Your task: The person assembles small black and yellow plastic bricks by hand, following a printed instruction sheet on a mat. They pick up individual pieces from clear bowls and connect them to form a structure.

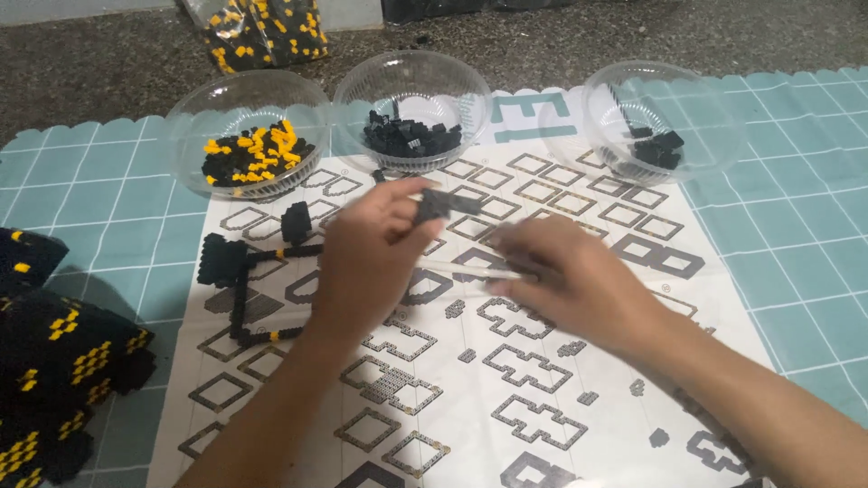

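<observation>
Three clear bowls (411,108) stand in a row across the far edge of the instruction sheet (470,380), blocking reach there. A black frame (244,289) and block stack (63,361) crowd the left (near sheet lies open).

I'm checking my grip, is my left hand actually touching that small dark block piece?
Touching. The head view shows the left hand pinching the small dark block piece between thumb and fingertips, above the printed instruction sheet.
</observation>
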